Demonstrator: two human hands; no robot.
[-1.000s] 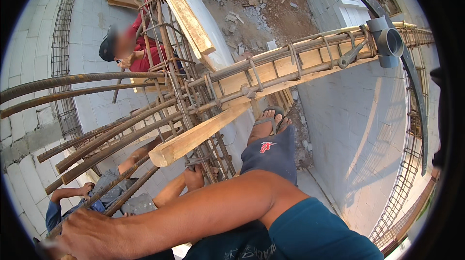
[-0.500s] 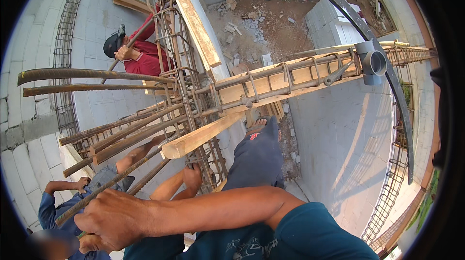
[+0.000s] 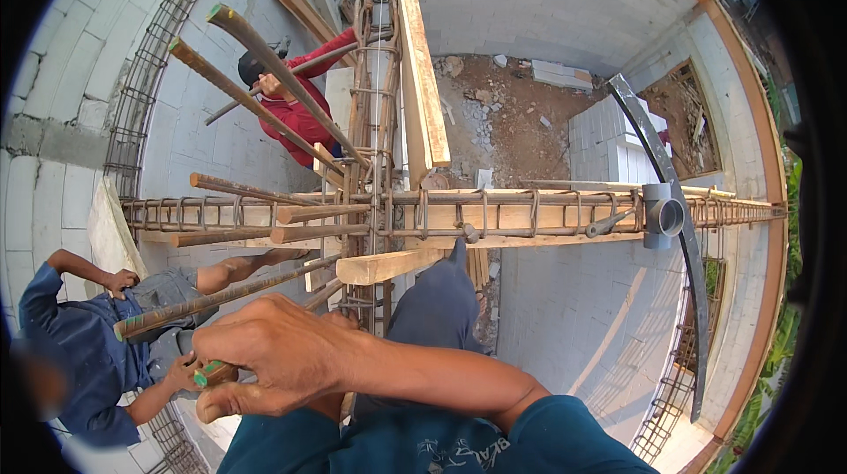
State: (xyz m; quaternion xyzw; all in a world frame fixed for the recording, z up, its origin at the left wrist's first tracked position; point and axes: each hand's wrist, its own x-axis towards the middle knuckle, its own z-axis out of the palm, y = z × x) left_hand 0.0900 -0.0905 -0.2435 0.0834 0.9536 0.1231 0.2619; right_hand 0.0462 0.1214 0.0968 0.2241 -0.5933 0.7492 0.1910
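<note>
My right hand (image 3: 278,355) reaches across to the left, its fingers and thumb curled round the green-tipped end of a steel reinforcing bar (image 3: 222,374). Most of that bar is hidden by my hand and forearm. Partly covered by my right forearm, what looks like my left hand (image 3: 341,320) is low on the upright-running rebar cage (image 3: 379,121); its fingers do not show. Just above my right hand, another ribbed bar (image 3: 225,299) sticks out to the left. A squared timber (image 3: 388,266) lies across the cage junction.
A co-worker in blue (image 3: 93,342) is at lower left, one hand close to my bar. A person in red (image 3: 304,112) holds a bar beyond. Several bars (image 3: 273,90) project leftward. A grey pipe tee (image 3: 663,216), wrench (image 3: 610,223) and hammer (image 3: 469,233) sit on the right-hand beam cage.
The view has turned and shifted, so the cages now run nearly straight across and up. My right hand appears farther right and higher, and the green bar end in it shows more clearly.
</note>
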